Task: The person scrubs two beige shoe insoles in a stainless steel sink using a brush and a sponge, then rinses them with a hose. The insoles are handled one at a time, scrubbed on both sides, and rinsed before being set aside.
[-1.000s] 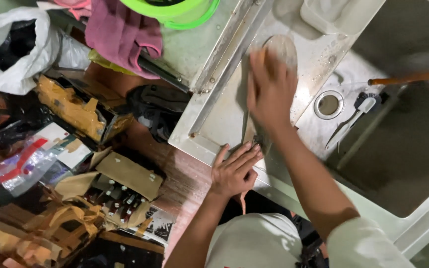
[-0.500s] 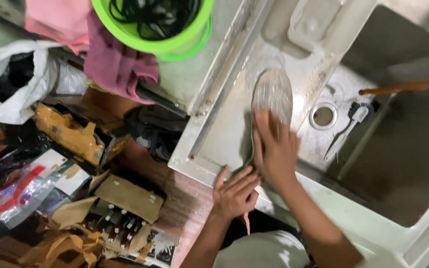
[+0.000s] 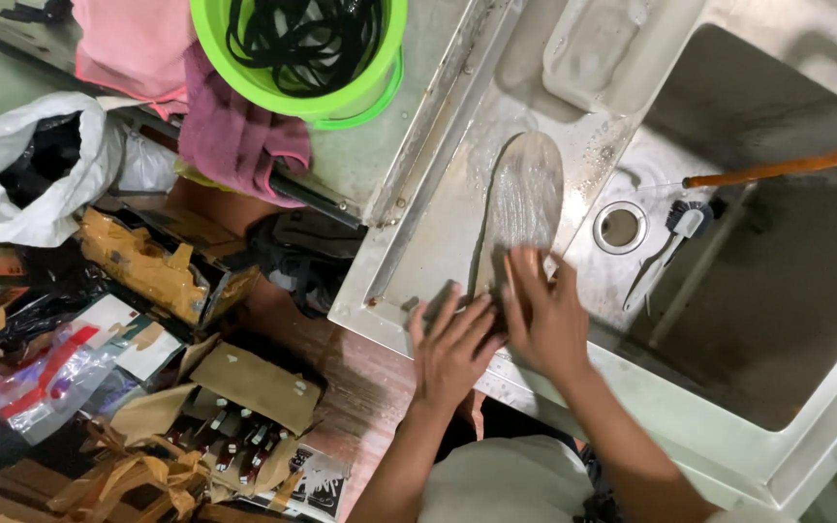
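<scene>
Insole (image 3: 525, 199) flat on wet steel sink drainboard (image 3: 438, 232), beside drain hole (image 3: 620, 227). Left hand (image 3: 452, 349) and right hand (image 3: 546, 315) side by side, fingers spread, pressing insole's near end. Brush (image 3: 675, 237) right of drain. Green bucket (image 3: 293, 58) with black cords, pink cloth (image 3: 244, 136) upper left.

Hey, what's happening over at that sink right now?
A person leans over a wet metal sink drainboard with both hands on the near end of a flat, elongated insole-shaped piece. The left hand lies flat beside the right hand, which covers its end. A small brush lies near the drain hole, and a green bucket holds black cords.
</scene>
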